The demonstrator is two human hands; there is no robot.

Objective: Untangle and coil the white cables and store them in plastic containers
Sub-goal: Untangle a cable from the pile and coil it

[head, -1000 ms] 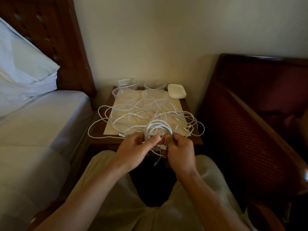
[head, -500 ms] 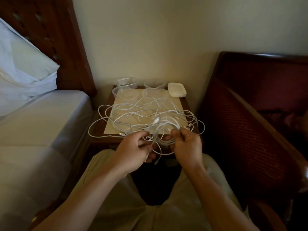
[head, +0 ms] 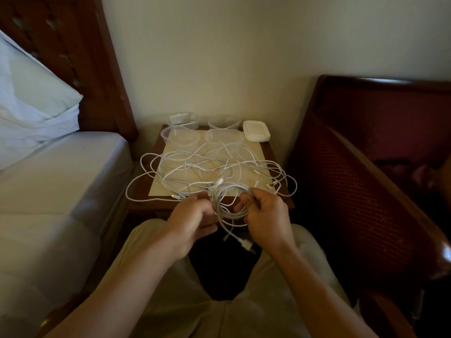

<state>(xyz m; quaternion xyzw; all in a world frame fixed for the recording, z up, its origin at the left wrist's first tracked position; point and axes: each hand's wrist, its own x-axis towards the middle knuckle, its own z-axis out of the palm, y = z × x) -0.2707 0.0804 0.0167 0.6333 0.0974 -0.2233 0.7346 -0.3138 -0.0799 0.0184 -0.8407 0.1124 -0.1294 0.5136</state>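
Observation:
A tangle of white cables [head: 207, 167] sprawls over the small wooden bedside table [head: 268, 152] and its pale mat. In front of the table's near edge I hold a coiled white cable [head: 229, 203]. My right hand [head: 266, 215] grips the coil's right side. My left hand [head: 192, 220] has its fingers curled at the coil's left side. A plug end [head: 246, 243] of the coil dangles below my right hand. Several clear plastic containers [head: 180, 136] stand at the back of the table, next to a stack of white lids [head: 256, 134].
A bed with white sheets [head: 48, 191] and a pillow [head: 31, 101] lies close on the left. A dark red wooden armchair [head: 366, 167] stands close on the right. A cream wall is right behind the table. My lap fills the foreground.
The coil has tipped from upright to lying flatter between my hands. My left hand has shifted lower on its left side, and a plug end now hangs below my right hand.

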